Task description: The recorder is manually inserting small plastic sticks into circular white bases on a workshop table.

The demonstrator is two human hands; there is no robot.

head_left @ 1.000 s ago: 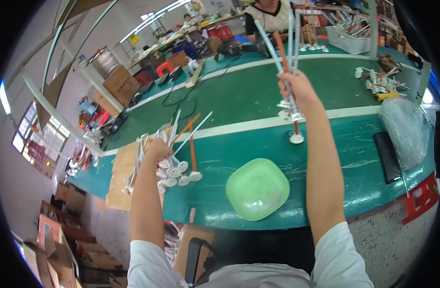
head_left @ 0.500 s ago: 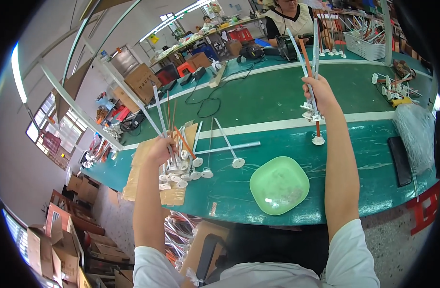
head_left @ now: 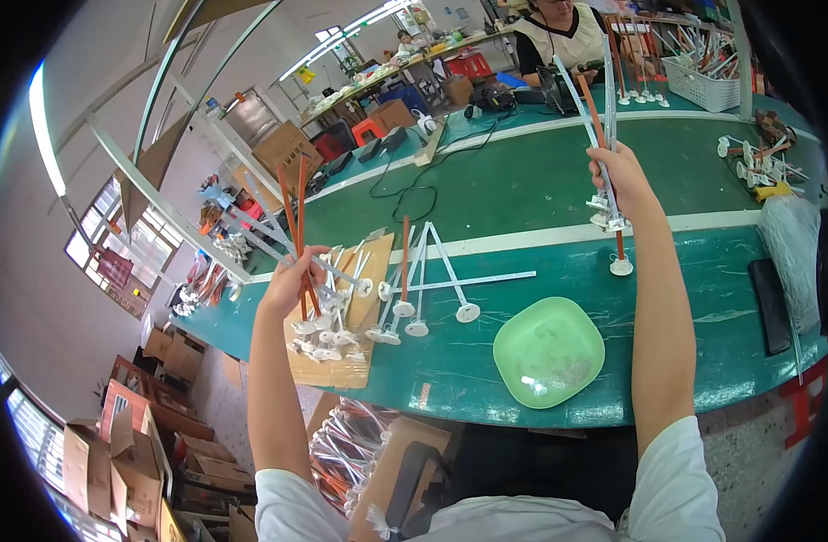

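Note:
My left hand (head_left: 295,278) is closed around several thin flat rods (head_left: 294,212), orange-brown and grey, above a cardboard sheet (head_left: 378,271). White round end pieces (head_left: 328,339) of a pile of such rods crowd below that hand. Just right of the pile, loose rods lie or lean, one with its white disc end (head_left: 468,313) facing me. Raised over the table's far side, my right hand (head_left: 625,181) grips a bundle of grey and orange rods (head_left: 595,113) nearly upright. One white end piece (head_left: 621,266) of that bundle hangs lowest, beneath the fist.
A green square-rounded bowl (head_left: 549,352) rests between my arms on the green table (head_left: 450,361). To the right are a black phone-like slab (head_left: 770,307) and a clear plastic bag (head_left: 790,262). Opposite me sits a person near a white basket (head_left: 700,84) of rods. A box below holds more rods (head_left: 351,447).
The view has shifted, so the whole scene sits further right. Orange-brown rods now stand upright in my left hand, and several rods have spread rightward from the pile. My right hand keeps its bundle.

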